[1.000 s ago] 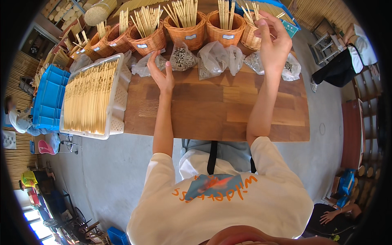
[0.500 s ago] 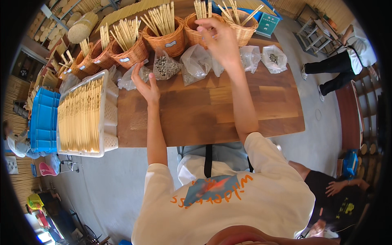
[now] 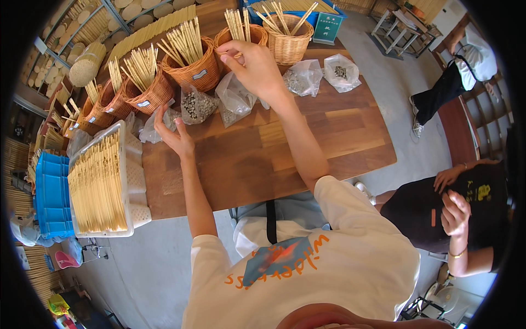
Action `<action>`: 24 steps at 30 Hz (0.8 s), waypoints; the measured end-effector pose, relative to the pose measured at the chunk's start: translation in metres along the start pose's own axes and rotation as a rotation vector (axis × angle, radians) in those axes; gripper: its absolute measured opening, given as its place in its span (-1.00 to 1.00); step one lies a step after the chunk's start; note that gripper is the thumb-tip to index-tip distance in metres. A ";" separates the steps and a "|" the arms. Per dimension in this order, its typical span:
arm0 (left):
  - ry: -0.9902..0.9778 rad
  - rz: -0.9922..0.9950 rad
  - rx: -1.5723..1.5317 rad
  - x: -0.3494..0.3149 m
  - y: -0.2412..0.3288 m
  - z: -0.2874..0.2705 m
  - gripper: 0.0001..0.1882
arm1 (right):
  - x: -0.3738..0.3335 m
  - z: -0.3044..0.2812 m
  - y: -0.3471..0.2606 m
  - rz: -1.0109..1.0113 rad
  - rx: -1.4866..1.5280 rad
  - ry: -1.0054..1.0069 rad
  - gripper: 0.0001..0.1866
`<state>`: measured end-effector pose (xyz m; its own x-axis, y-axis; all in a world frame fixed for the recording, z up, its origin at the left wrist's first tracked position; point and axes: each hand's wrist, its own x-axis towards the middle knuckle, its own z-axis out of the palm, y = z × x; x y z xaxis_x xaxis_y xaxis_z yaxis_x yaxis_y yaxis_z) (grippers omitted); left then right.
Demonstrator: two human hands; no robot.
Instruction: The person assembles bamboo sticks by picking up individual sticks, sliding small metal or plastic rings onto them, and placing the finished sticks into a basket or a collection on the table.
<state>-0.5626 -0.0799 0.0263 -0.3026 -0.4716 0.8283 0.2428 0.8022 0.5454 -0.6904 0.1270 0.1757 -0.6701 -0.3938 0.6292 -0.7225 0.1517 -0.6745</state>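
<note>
My right hand (image 3: 255,71) hovers in front of a wicker basket (image 3: 258,38) that holds thin bamboo sticks (image 3: 236,26). Its fingers are bent, thumb and forefinger a little apart, with nothing visible between them. Lower and to the left, my left hand (image 3: 175,134) is open, fingers and thumb spread, and seems to hold nothing. Behind it lies a clear plastic bag (image 3: 152,129), just below another basket of sticks (image 3: 143,101); whether the fingers touch the bag I cannot tell. A bag of small greyish pieces (image 3: 198,107) sits between my hands.
A white plastic crate (image 3: 139,186) packed with sticks stands at the table's left, beside blue crates (image 3: 53,192). More baskets and bags line the wooden table's (image 3: 263,156) far edge, with a green sign (image 3: 327,28). A person in dark clothing (image 3: 438,208) stands close on the right; another (image 3: 466,71) is farther off.
The view has shifted, so the table and baskets appear farther left. My right hand's fingers have drawn closer together near the basket. The nearby person on the right has raised a hand.
</note>
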 end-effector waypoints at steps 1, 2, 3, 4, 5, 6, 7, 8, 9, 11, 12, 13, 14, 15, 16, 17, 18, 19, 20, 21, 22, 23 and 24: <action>0.000 0.001 -0.001 0.000 0.000 0.001 -0.36 | 0.000 0.001 0.001 0.017 0.006 -0.014 -0.83; -0.002 0.002 -0.001 0.001 0.001 0.001 -0.37 | 0.000 0.002 0.001 0.008 0.003 -0.012 -0.82; -0.003 0.003 0.000 0.001 0.002 0.001 -0.37 | 0.000 0.002 0.001 0.000 -0.001 -0.010 -0.82; -0.004 0.003 -0.003 0.002 0.003 0.003 -0.38 | 0.000 0.001 0.001 -0.009 -0.005 -0.007 -0.82; -0.004 0.002 -0.002 0.002 0.004 0.003 -0.38 | 0.000 0.001 0.002 -0.022 -0.018 -0.016 -0.82; -0.004 0.002 -0.003 0.002 0.005 0.004 -0.38 | 0.000 0.002 0.004 -0.034 -0.033 -0.023 -0.82; -0.011 0.004 -0.008 0.002 0.005 0.005 -0.38 | 0.001 0.001 0.006 -0.047 -0.047 -0.030 -0.82; -0.014 0.002 0.001 0.001 0.002 0.001 -0.38 | 0.000 0.006 0.006 -0.066 -0.011 -0.004 -0.82; -0.017 0.000 0.010 0.000 0.000 -0.003 -0.38 | 0.000 0.010 0.005 -0.084 0.026 0.023 -0.82; -0.022 0.004 -0.036 0.003 0.003 0.010 -0.38 | 0.000 0.001 -0.009 -0.026 0.236 0.128 -0.82; -0.012 0.002 0.002 0.000 -0.003 -0.001 -0.38 | 0.001 0.013 -0.014 -0.016 0.493 0.171 -0.83; -0.007 -0.004 0.037 -0.005 -0.011 -0.014 -0.39 | -0.006 0.025 -0.017 -0.204 0.275 -0.091 -0.85; 0.003 -0.005 0.043 -0.004 -0.012 -0.021 -0.40 | -0.015 0.025 -0.030 -0.413 0.032 -0.336 -0.86; -0.020 -0.010 -0.058 0.004 -0.001 0.017 -0.41 | -0.024 -0.008 -0.038 -0.572 -0.317 -0.534 -0.87; -0.015 -0.018 0.007 0.000 -0.007 -0.004 -0.41 | -0.042 0.002 -0.042 -0.792 -0.515 -0.759 -0.88; -0.009 -0.023 -0.001 0.001 -0.005 -0.002 -0.41 | -0.052 -0.006 -0.051 -0.985 -0.802 -0.965 -0.88; -0.002 -0.022 0.007 0.003 -0.005 -0.005 -0.42 | -0.048 -0.007 -0.055 -0.896 -0.762 -1.040 -0.86; 0.001 -0.026 0.011 0.002 -0.004 -0.010 -0.43 | -0.046 -0.007 -0.058 -0.804 -0.716 -1.112 -0.84; 0.013 -0.026 0.019 0.003 0.000 -0.015 -0.44 | -0.037 -0.005 -0.062 -0.427 -0.364 -1.043 -0.81; 0.016 -0.033 0.005 0.004 0.000 -0.010 -0.44 | -0.024 -0.006 -0.062 -0.399 -0.444 -0.989 -0.81; 0.019 -0.041 -0.010 0.004 -0.001 -0.005 -0.44 | -0.011 -0.008 -0.063 -0.369 -0.527 -0.938 -0.80; 0.017 -0.049 -0.021 0.004 -0.001 -0.003 -0.43 | -0.006 -0.001 -0.054 -0.778 -0.950 -1.051 -0.75; 0.014 -0.060 -0.022 0.003 -0.005 -0.002 -0.43 | -0.006 0.009 -0.048 -0.960 -1.190 -1.152 -0.68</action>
<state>-0.5626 -0.0864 0.0265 -0.3040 -0.5239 0.7957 0.2444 0.7643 0.5967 -0.6506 0.1137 0.2007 0.0265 -0.9581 -0.2854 -0.7889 -0.1954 0.5827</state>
